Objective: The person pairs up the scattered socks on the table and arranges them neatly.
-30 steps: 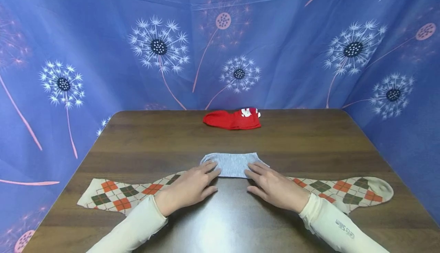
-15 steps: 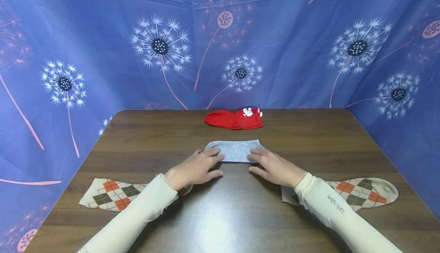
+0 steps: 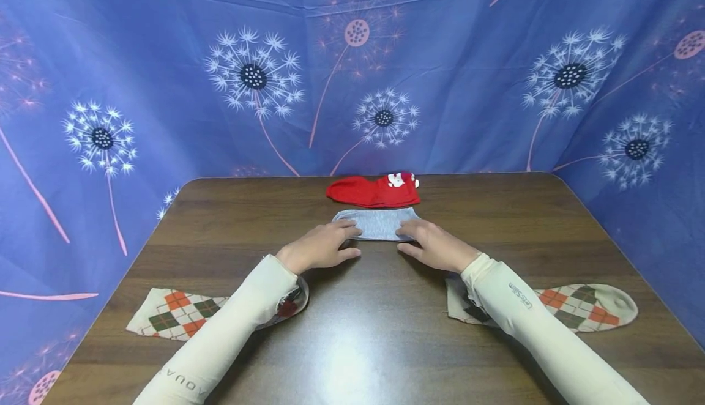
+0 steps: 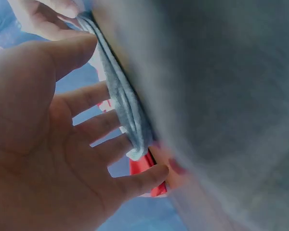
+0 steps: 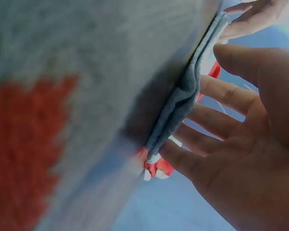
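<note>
A pale grey-blue sock point(image 3: 379, 224) lies flat on the table just in front of a red sock point(image 3: 373, 191) with a white figure near its cuff. My left hand point(image 3: 320, 245) rests its fingertips on the grey sock's left end. On the right end lie the fingertips of my right hand point(image 3: 437, 246). In the left wrist view the fingers are extended over the layered edge of the grey sock point(image 4: 123, 91), the thumb apart from them. The right wrist view likewise has stretched fingers along the folded grey sock point(image 5: 183, 98).
An argyle sock point(image 3: 179, 313) lies at the left, partly hidden under my left sleeve. Another argyle sock point(image 3: 584, 307) lies at the right, its cuff end partly beneath my right sleeve. Behind the wooden table point(image 3: 352, 307) hangs a blue dandelion-print cloth point(image 3: 468, 87).
Both hands have slid the grey sock away from me, across the table toward the red sock. The red sock and both argyle socks stay where they were.
</note>
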`<state>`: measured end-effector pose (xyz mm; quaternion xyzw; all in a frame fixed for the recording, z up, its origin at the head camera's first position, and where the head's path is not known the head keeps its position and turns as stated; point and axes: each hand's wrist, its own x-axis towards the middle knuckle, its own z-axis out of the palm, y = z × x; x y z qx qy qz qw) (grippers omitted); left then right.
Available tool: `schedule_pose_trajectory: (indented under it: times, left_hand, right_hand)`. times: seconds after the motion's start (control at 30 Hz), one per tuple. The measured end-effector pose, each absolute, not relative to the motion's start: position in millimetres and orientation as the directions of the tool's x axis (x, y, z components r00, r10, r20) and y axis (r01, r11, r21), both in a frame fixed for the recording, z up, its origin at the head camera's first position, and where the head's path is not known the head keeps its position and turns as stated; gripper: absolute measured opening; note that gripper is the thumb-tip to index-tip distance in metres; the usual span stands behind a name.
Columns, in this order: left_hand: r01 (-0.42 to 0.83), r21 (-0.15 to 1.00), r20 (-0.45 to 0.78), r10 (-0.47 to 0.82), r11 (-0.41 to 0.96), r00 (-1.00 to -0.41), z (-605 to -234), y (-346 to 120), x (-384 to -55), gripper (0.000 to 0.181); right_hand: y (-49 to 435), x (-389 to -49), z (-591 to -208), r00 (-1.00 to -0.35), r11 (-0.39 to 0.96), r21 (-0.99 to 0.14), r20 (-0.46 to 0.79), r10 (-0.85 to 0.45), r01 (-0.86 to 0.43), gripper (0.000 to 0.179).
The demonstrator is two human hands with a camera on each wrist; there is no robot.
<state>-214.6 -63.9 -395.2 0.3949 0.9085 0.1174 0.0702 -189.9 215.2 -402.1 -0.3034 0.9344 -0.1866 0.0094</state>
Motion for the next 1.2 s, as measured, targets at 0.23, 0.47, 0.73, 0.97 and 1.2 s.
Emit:
schedule_pose_trajectory:
  times: [0.23, 0.47, 0.73, 0.97, 1.2]
  left_hand:
    - [0.697, 0.278, 0.055, 0.713, 0.661, -0.699, -400, -72, -213, 0.043]
    - [0.707, 0.234, 0.18, 0.685, 0.668, -0.706, -396, -84, -187, 0.049]
    - [0.724, 0.145, 0.304, 0.666, 0.674, -0.681, -381, -111, -149, 0.044]
    - [0.677, 0.091, 0.338, 0.617, 0.73, -0.711, -375, -131, -129, 0.037]
    - [0.594, 0.115, 0.322, 0.536, 0.796, -0.78, -369, -165, -118, 0.036]
  right_hand:
    - [202, -197, -403, -0.809, 0.745, -0.337, 0.107, -0.578, -0.576, 0.032]
    - [182, -170, -392, -0.74, 0.692, -0.267, 0.294, -0.605, -0.671, 0.022]
    - [153, -130, -375, -0.656, 0.626, -0.209, 0.338, -0.675, -0.751, 0.022]
    - [139, -115, -379, -0.664, 0.636, -0.201, 0.316, -0.678, -0.745, 0.028]
    - [126, -113, -383, -0.672, 0.636, -0.222, 0.289, -0.681, -0.739, 0.03]
